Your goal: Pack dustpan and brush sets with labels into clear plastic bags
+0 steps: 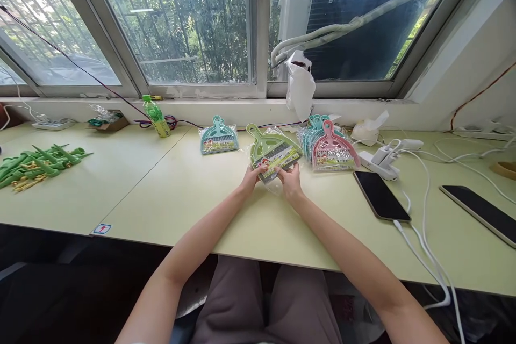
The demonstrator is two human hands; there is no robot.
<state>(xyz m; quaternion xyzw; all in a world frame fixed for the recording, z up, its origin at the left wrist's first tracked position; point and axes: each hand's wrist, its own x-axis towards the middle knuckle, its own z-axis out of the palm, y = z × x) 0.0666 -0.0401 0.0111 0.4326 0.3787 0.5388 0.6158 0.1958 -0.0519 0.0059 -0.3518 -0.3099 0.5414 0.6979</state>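
Between my hands is a green mini dustpan and brush set (271, 146) in a clear plastic wrapper, tilted with its handle up and to the left. My left hand (252, 176) grips its lower left edge, thumb on the label. At the lower right edge, my right hand (290, 178) holds the same pack with the thumb in front. A wrapped teal dustpan set (219, 138) lies to the left, apart from my hands. Right of the held pack, a wrapped pink dustpan set (334, 151) leans in front of several teal dustpan sets (312, 131).
On the right lie a phone on a cable (381, 196), another phone (481, 212), a power strip (379, 165) and loose white cables. Toward the left are a green-capped bottle (156, 117), a small cardboard box (110, 122) and a pile of green pieces (44, 162). Windows stand behind.
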